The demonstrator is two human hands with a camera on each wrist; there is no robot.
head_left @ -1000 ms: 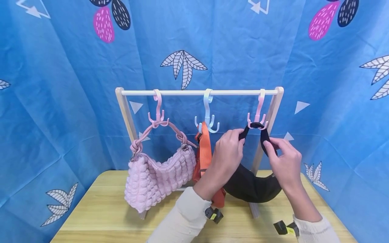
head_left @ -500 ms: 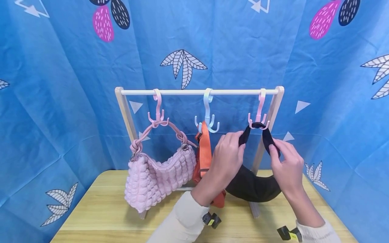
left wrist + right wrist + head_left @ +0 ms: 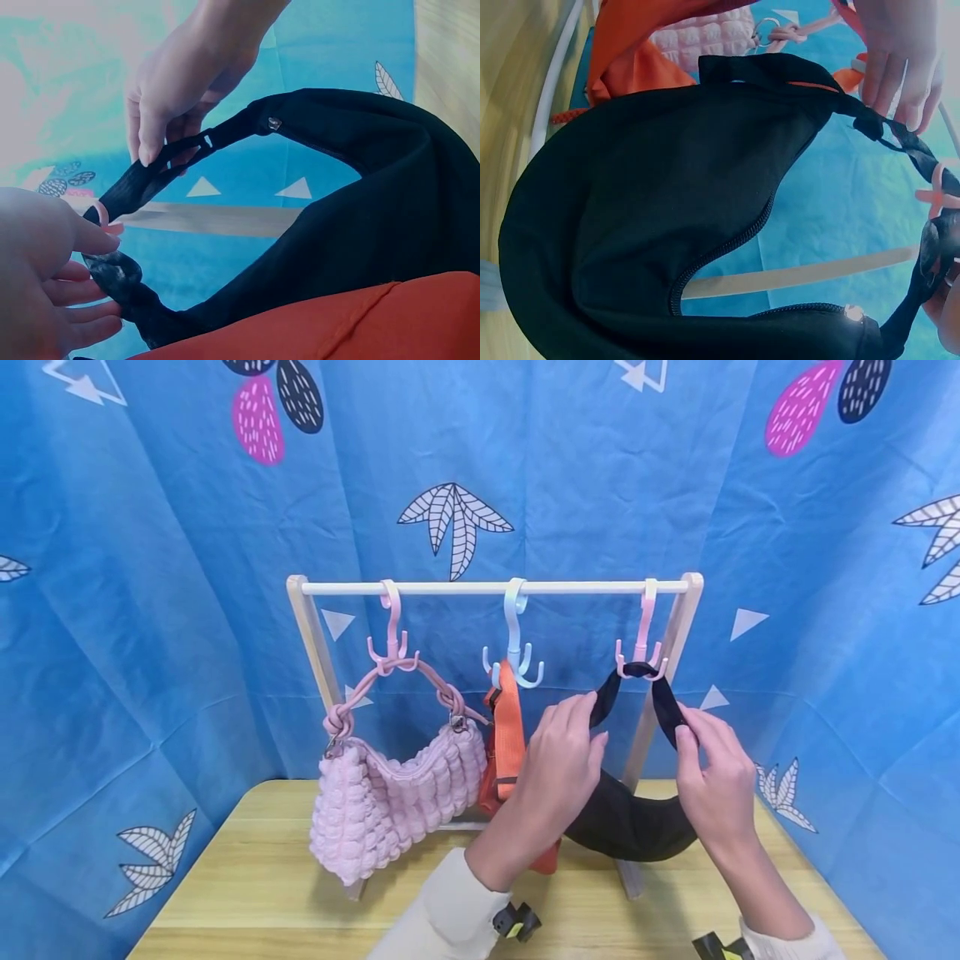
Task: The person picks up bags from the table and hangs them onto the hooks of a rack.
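A black crescent-shaped shoulder bag [image 3: 637, 814] hangs by its strap [image 3: 640, 669] from the right pink hook [image 3: 642, 635]. My left hand [image 3: 562, 747] is at the strap's left side, thumb apart and fingers fairly straight, fingertips right at the fabric. On the other side my right hand [image 3: 716, 768] pinches the strap between thumb and fingers, as the left wrist view also shows with the right hand [image 3: 187, 90]. In the right wrist view, the bag's zipper [image 3: 727, 255] curves along its opening. My left wrist covers part of an orange bag [image 3: 510, 727].
A pink quilted bag [image 3: 397, 793] hangs from the left pink hook [image 3: 392, 627]. The orange bag hangs from the blue hook [image 3: 513, 627], close to the black bag. All hooks sit on the white rail [image 3: 450, 587] of a wooden rack on a table [image 3: 247, 860].
Both hands have slid slightly down and outward along the strap. My left thumb has parted from its fingers. The black bag stays hanging on the right hook, which has shifted slightly right.
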